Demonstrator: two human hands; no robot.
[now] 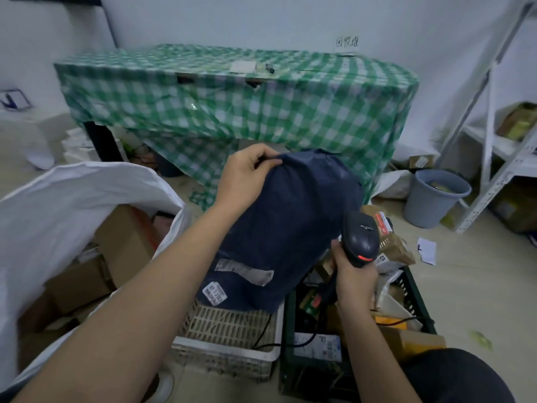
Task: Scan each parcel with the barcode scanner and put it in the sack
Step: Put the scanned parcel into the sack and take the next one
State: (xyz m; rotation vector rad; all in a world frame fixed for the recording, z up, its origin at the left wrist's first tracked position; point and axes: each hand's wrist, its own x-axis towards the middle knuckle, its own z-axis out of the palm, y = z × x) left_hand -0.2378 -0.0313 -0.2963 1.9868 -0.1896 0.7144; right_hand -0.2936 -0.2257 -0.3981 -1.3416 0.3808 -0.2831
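Head view: left hand (247, 173) pinches the navy parcel (284, 228) at its top, long axis upright; right hand (353, 276) grips the barcode scanner (360, 239) beside it; the sack (87, 193) lies left.

- The mouth of the white sack (87, 187) stands open on the left; cardboard boxes (125, 245) already fill its lower part.
- The dark blue parcel (287, 228), held up over the white crate (232, 338), stands between the sack and the green crate (418, 303).
- The green crate is crowded with parcels and a black cable (302, 341).
- The checked table (261, 112) closes the space behind.
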